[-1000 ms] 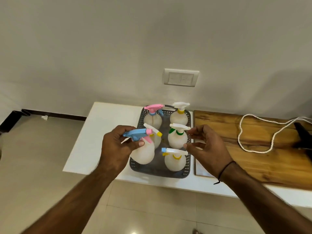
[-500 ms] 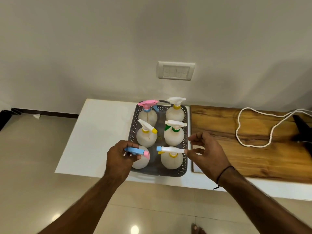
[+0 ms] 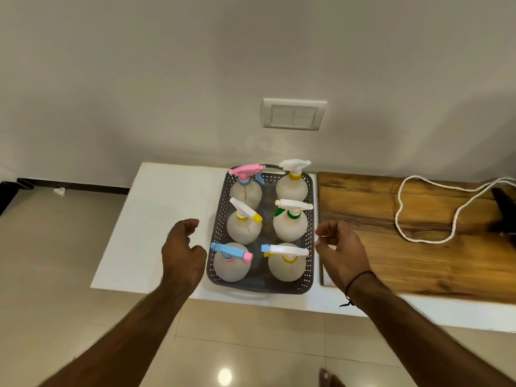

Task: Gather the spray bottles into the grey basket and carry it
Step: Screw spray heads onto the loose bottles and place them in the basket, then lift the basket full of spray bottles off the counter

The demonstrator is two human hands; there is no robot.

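Observation:
The grey basket [image 3: 310, 263] stands on the white counter [image 3: 167, 208] and holds several round white spray bottles in two rows. The front left bottle has a blue and pink trigger [image 3: 231, 251]; the front right one has a white and yellow trigger [image 3: 284, 250]. My left hand [image 3: 181, 252] hovers just left of the basket, fingers loosely curled, holding nothing. My right hand [image 3: 339, 250] hovers just right of the basket, fingers relaxed and empty. Neither hand touches the basket.
A wooden board [image 3: 418, 236] lies right of the basket with a white rope [image 3: 402, 219] looped on it and a black object [image 3: 504, 213] at the far right. A switch plate [image 3: 294, 114] is on the wall behind. Tiled floor lies below the counter edge.
My left hand set the blue and pink bottle down in the front left of the basket and let go, then moved off to the left. My right hand drew back to the basket's right side.

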